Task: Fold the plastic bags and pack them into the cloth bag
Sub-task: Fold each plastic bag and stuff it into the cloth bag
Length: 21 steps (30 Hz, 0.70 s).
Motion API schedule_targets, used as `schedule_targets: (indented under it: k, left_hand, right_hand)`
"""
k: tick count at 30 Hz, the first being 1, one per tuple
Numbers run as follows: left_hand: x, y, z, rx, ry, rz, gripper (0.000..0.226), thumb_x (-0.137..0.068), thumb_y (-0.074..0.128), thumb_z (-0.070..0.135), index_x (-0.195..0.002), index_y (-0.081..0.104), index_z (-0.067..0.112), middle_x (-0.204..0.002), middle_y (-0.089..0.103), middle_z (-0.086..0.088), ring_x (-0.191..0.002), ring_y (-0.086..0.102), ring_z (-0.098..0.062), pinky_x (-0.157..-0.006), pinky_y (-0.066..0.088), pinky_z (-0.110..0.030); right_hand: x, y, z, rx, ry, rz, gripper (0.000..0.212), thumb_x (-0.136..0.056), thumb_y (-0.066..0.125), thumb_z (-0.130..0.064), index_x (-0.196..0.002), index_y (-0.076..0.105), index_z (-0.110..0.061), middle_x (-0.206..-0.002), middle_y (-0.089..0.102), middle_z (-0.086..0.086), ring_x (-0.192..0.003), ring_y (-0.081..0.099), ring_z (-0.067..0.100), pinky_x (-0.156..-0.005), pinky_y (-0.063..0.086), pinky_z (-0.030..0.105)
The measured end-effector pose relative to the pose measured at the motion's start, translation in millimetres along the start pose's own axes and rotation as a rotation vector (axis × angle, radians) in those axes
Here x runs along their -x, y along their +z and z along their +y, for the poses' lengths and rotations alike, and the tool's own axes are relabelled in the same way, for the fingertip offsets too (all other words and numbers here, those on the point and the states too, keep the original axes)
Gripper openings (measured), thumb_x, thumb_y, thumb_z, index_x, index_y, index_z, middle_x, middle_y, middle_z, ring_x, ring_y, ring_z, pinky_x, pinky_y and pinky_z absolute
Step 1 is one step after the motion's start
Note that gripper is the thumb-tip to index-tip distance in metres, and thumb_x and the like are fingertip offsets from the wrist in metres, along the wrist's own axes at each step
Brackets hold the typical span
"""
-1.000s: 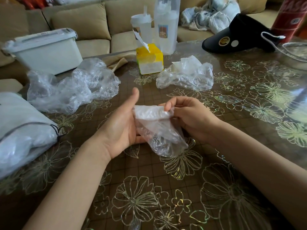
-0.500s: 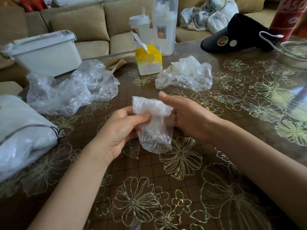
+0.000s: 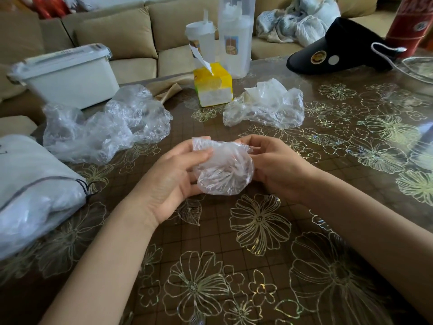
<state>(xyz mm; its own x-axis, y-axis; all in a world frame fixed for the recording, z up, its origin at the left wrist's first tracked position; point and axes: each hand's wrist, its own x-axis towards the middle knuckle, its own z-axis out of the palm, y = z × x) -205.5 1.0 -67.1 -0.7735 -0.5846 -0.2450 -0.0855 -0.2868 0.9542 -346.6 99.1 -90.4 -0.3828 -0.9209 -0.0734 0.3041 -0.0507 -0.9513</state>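
A plastic bag (image 3: 223, 171) is held between the left hand (image 3: 171, 181) and the right hand (image 3: 278, 167) over the middle of the desk (image 3: 257, 266). Behind it a heap of bags (image 3: 105, 127) is laid to the left and a single bag (image 3: 264, 106) to the right, with a tissue box (image 3: 213, 86) set farther back between them. The cloth bag (image 3: 30, 184) is placed at the left edge, a storage box (image 3: 68, 73) behind the heap, and a cap (image 3: 337, 55) at the far right.

One camera sits on the person's head. It looks forward and down at the table (image 3: 257, 231), close above the left hand (image 3: 168, 181) and right hand (image 3: 278, 167).
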Motion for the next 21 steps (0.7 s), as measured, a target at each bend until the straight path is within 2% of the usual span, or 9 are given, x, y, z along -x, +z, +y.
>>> schedule_targets:
  k: [4,7,11,14,15,17,19,21]
  left_hand:
    - [-2.4,4.2,-5.7,-0.163,0.101,0.173,0.015,-0.09,0.055,0.007,-0.1,0.066,0.012,-0.099,0.069,-0.01,-0.073,0.066,-0.015,-0.062,0.055,-0.028]
    - [-3.2,1.6,-4.1,-0.069,0.12,0.215,0.017,-0.091,0.053,0.003,-0.091,0.066,0.013,-0.083,0.068,-0.004,-0.062,0.065,-0.01,-0.051,0.054,-0.023]
    - [-2.9,2.6,-1.0,0.057,0.097,0.192,0.025,-0.093,0.043,-0.001,-0.091,0.066,0.01,-0.074,0.067,-0.005,-0.053,0.062,-0.01,-0.048,0.052,-0.021]
    - [-0.4,4.1,1.1,0.232,0.006,0.146,0.025,-0.097,0.04,0.021,-0.1,0.061,0.006,-0.074,0.064,-0.008,-0.054,0.062,-0.014,-0.05,0.054,-0.023]
    - [-0.6,2.4,1.4,0.26,-0.046,0.099,0.037,-0.096,0.04,0.034,-0.102,0.061,0.004,-0.078,0.065,-0.01,-0.06,0.064,-0.017,-0.055,0.056,-0.026]
    - [-0.3,-1.2,2.2,0.246,-0.147,-0.02,0.062,-0.091,0.038,0.055,-0.109,0.062,0.001,-0.093,0.068,-0.016,-0.075,0.066,-0.024,-0.068,0.057,-0.033]
    - [0.2,-1.7,2.5,0.195,-0.19,-0.116,0.07,-0.086,0.039,0.062,-0.112,0.065,0.003,-0.103,0.069,-0.019,-0.083,0.067,-0.027,-0.076,0.056,-0.037]
    - [0.1,-1.0,2.7,0.139,-0.188,-0.131,0.059,-0.082,0.047,0.055,-0.111,0.066,0.008,-0.1,0.07,-0.017,-0.08,0.067,-0.025,-0.073,0.057,-0.036]
  right_hand:
    - [1.1,1.3,-0.7,0.016,-0.01,-0.031,0.023,-0.083,0.053,0.014,-0.084,0.058,-0.008,-0.086,0.059,0.013,-0.07,0.059,0.023,-0.055,0.053,0.026]
    - [1.0,0.8,-2.6,-0.02,-0.002,-0.028,0.024,-0.086,0.05,0.013,-0.08,0.059,-0.008,-0.084,0.059,0.012,-0.069,0.057,0.022,-0.056,0.051,0.027]
    - [1.4,0.1,-2.6,0.008,-0.02,0.014,0.023,-0.087,0.051,0.012,-0.072,0.058,-0.005,-0.072,0.057,0.013,-0.057,0.056,0.017,-0.051,0.051,0.023]
    - [0.8,2.0,0.3,0.085,-0.074,0.062,0.023,-0.087,0.054,0.008,-0.07,0.059,-0.006,-0.071,0.055,0.014,-0.052,0.053,0.014,-0.046,0.047,0.02]
    - [-0.1,1.9,1.6,0.123,-0.108,0.08,0.025,-0.087,0.055,0.008,-0.068,0.059,-0.008,-0.071,0.056,0.013,-0.051,0.054,0.012,-0.046,0.047,0.02]
    - [-3.4,0.6,4.9,0.206,-0.211,0.111,0.038,-0.086,0.055,0.012,-0.061,0.063,-0.016,-0.077,0.063,0.01,-0.064,0.061,0.016,-0.062,0.053,0.028]
    - [-2.7,1.3,4.9,0.283,-0.313,0.118,0.049,-0.081,0.052,0.02,-0.053,0.062,-0.019,-0.083,0.066,0.005,-0.08,0.064,0.019,-0.072,0.054,0.033]
    - [-1.9,2.3,5.3,0.325,-0.363,0.12,0.049,-0.078,0.048,0.026,-0.053,0.058,-0.015,-0.085,0.065,0.004,-0.081,0.063,0.014,-0.07,0.053,0.027]
